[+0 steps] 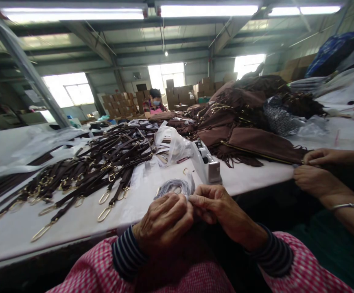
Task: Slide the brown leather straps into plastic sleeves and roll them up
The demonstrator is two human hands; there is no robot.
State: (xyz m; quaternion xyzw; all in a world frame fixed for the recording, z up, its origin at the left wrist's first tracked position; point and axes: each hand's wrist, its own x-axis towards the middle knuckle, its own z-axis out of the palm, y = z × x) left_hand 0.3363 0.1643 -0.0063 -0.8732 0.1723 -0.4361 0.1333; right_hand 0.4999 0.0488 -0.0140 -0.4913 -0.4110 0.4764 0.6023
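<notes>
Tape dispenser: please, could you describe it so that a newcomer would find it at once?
On the white table, find the large heap of brown bags. The dispenser stands at its near left edge, just beyond the right hand. It is a pale, rigid, boxy body, unlike the soft bags and the coil of thin grey strings beside it.

Looks like a bag workshop: holds heaps of dark straps (99, 156) with gold-coloured clips (104, 214) and brown bags (259, 143) on a white table (256, 175), plus stacked cardboard boxes (180, 96) behind, under tube lights (209, 11) and metal roof beams (90, 40).
</notes>
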